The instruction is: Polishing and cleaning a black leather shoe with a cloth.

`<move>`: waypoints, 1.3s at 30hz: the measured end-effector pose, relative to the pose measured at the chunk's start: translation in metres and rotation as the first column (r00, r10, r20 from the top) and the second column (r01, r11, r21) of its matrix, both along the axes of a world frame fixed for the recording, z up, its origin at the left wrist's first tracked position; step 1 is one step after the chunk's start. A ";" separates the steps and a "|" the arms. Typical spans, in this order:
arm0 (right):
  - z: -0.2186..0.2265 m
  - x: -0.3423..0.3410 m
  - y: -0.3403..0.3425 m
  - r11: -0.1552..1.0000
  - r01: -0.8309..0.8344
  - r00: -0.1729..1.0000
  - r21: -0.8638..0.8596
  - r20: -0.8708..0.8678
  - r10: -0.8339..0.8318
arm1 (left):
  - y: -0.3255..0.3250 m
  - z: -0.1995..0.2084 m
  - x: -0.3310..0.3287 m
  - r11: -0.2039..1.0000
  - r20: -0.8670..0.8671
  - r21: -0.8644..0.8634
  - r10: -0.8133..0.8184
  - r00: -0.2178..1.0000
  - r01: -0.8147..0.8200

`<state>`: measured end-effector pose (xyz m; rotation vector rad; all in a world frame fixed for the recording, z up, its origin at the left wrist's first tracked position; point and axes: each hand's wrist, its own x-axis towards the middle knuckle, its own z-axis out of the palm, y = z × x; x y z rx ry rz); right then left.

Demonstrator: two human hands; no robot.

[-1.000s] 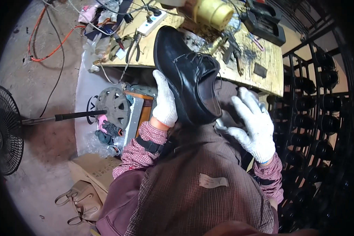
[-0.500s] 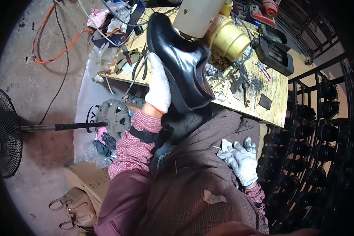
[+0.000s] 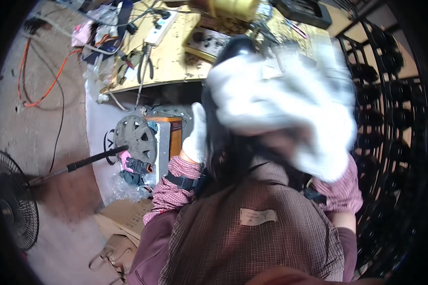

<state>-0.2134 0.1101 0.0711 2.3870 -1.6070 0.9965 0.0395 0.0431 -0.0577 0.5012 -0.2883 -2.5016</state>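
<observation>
My left hand (image 3: 193, 135), in a white glove, holds a black leather ankle boot (image 3: 214, 121) at its side. Its thumb points up along the boot, and the fingers are hidden behind it. Over the boot spreads a large white cloth (image 3: 252, 90), badly smeared by motion, covering most of the shoe. My right forearm reaches into the cloth from the right, and my right hand (image 3: 318, 154) seems to grip it, though its gloved fingers blur into the white. The boot's dark toe (image 3: 238, 45) shows above the cloth.
A wooden workbench (image 3: 176, 61) carries a power strip (image 3: 161, 27), pliers (image 3: 145, 66), a control box (image 3: 207, 43) and a black tray (image 3: 304, 13). Racks of black shoes (image 3: 371, 116) stand at the right. A fan (image 3: 14, 199) and cardboard box (image 3: 123, 216) are at the left.
My right hand has risen from my lap to the boot, with a white cloth over it. The boot has come down toward my lap, away from the bench. The view has shifted.
</observation>
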 end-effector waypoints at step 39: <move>-0.140 -0.011 0.069 0.697 0.001 0.998 0.717 0.045 -0.048 | -0.171 -0.031 -0.016 0.825 0.174 -0.210 0.559 0.811 -0.524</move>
